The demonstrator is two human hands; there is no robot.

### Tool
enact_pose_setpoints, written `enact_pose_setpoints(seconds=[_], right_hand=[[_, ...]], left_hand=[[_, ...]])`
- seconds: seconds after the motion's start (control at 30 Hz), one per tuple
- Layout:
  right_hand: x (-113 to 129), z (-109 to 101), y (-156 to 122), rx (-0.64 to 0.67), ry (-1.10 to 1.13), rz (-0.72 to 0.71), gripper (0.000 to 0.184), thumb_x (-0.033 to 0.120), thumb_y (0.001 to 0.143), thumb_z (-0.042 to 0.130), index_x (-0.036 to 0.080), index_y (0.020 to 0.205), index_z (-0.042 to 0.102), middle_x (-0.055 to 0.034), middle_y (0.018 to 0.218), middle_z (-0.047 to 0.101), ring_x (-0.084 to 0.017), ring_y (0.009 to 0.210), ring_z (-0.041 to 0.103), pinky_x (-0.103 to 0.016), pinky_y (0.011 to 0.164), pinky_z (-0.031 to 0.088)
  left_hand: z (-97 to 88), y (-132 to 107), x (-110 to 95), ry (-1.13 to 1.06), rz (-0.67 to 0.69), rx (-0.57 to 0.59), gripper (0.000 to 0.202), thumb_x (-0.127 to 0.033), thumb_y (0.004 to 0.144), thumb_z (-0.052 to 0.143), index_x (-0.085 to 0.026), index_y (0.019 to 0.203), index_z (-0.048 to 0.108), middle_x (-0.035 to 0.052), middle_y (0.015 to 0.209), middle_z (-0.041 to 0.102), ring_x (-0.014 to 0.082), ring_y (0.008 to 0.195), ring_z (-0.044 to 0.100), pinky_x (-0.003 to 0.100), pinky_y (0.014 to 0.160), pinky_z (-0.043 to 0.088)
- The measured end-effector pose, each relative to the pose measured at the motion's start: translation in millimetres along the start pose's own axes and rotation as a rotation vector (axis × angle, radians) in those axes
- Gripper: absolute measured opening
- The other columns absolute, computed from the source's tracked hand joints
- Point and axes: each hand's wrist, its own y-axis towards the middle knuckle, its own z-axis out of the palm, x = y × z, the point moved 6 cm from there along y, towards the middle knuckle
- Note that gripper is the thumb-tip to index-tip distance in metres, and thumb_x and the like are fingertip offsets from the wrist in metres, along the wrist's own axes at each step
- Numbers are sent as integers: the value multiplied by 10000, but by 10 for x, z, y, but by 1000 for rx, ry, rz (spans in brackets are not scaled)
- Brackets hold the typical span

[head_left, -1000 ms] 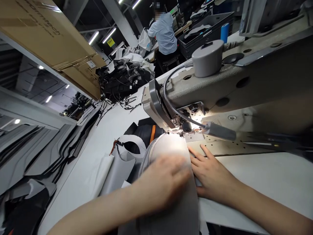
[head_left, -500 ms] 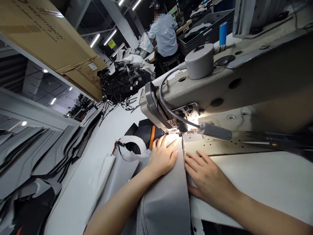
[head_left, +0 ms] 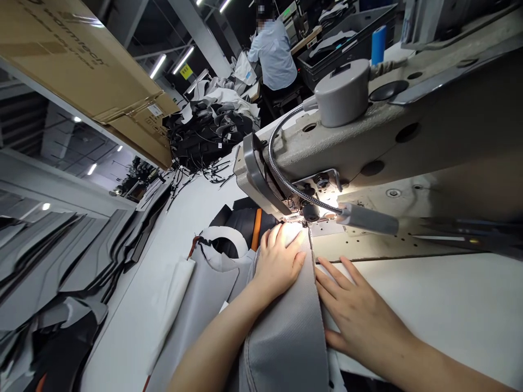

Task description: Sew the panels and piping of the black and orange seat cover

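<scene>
A grey fabric piece (head_left: 290,326) with a stitched seam runs up under the needle area of a sewing machine (head_left: 310,201). My left hand (head_left: 278,261) lies flat on this fabric just before the presser foot, fingers spread. Along the fabric's right edge rests my right hand (head_left: 347,299), its fingers stretched out and the tips at the edge. The machine's small lamp (head_left: 368,218) lights the spot where the fabric enters. Beyond my left hand are a dark padded part with an orange strip (head_left: 256,228) and a curved white strip (head_left: 229,235).
Scissors (head_left: 469,240) lie on the machine bed at right. Stacked grey panels (head_left: 81,250) stand at left, below a cardboard box (head_left: 90,60). Behind the machine are a heap of dark and grey pieces (head_left: 216,120), a seated person (head_left: 273,57) and a black crate (head_left: 347,51).
The view has shifted slightly, with the machine a little further right in the picture. Both hands keep their places at the fabric, flat and spread.
</scene>
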Motion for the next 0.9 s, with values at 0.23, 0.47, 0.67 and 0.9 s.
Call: enact_pose_setpoints(seconds=[0.23, 0.47, 0.67, 0.9], right_hand=[[-10, 15, -13, -2, 9, 11, 473, 513, 797, 519, 192, 1130, 614, -86, 1197, 615, -269, 1172, 493, -472, 1044, 206], [-37, 27, 12, 29, 1, -3, 466, 534, 781, 531, 215, 1110, 620, -71, 1200, 615, -264, 1164, 505, -468, 1042, 217], [-103, 54, 86, 40, -32, -22, 423, 478, 798, 530, 221, 1123, 612, -76, 1159, 634, -285, 1150, 507, -492, 1020, 237], [-139, 11, 137, 47, -49, -17, 356, 468, 706, 643, 184, 920, 627, -93, 1033, 632, -285, 1020, 524, -471, 1005, 269]], left_hand=[[-14, -8, 9, -44, -6, 21, 446, -342, 912, 428, -267, 1351, 446, 115, 1379, 386, 295, 1260, 324, 499, 1035, 315], [-44, -22, -8, -90, 1, 8, 422, -330, 916, 406, -257, 1325, 473, 122, 1361, 381, 300, 1243, 321, 502, 1022, 324], [21, 105, 34, -94, -5, -43, 392, -318, 903, 422, -261, 1276, 531, 115, 1295, 443, 306, 1188, 368, 487, 971, 365], [9, 172, 55, -137, 12, 8, 366, -326, 930, 386, -257, 1246, 557, 92, 1290, 489, 289, 1179, 411, 491, 990, 352]])
